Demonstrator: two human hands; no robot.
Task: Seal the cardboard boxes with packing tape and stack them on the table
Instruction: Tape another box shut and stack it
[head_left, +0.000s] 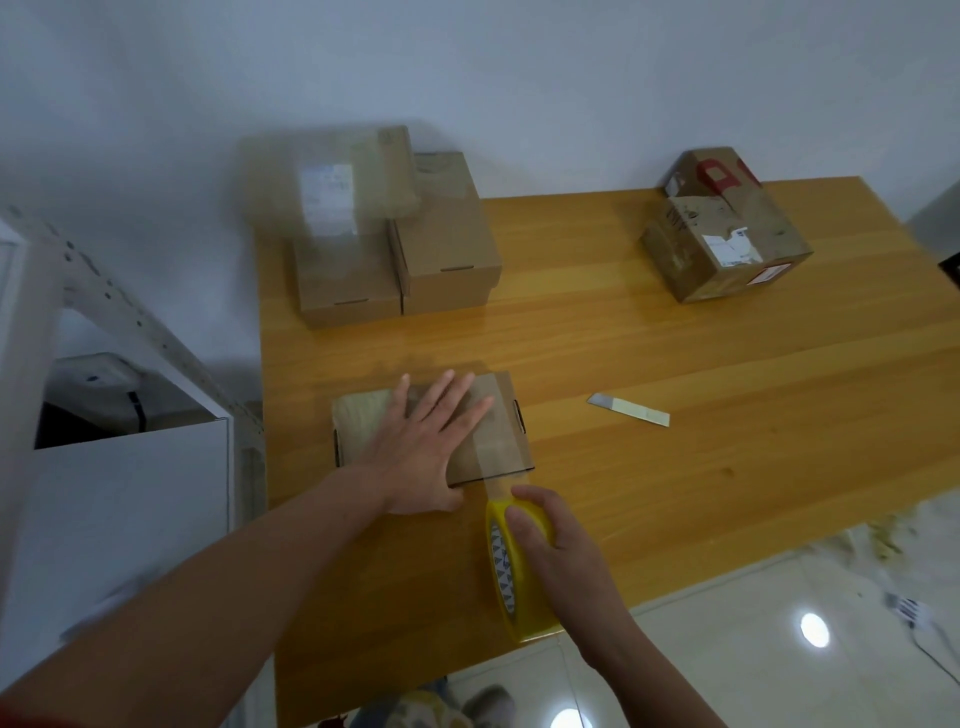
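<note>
Flat cardboard box (363, 426): near-left on the counter (675, 364). My left hand (426, 447), fingers spread, presses its lid. My right hand (561, 551) grips the yellow tape roll (501, 566), just nearer than the box; the tape runs far-to-near, I judge.

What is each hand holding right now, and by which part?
The right hand grips the yellow tape roll by its top rim, fingers curled over it. The left hand holds nothing; it presses flat on the small cardboard box.
</note>
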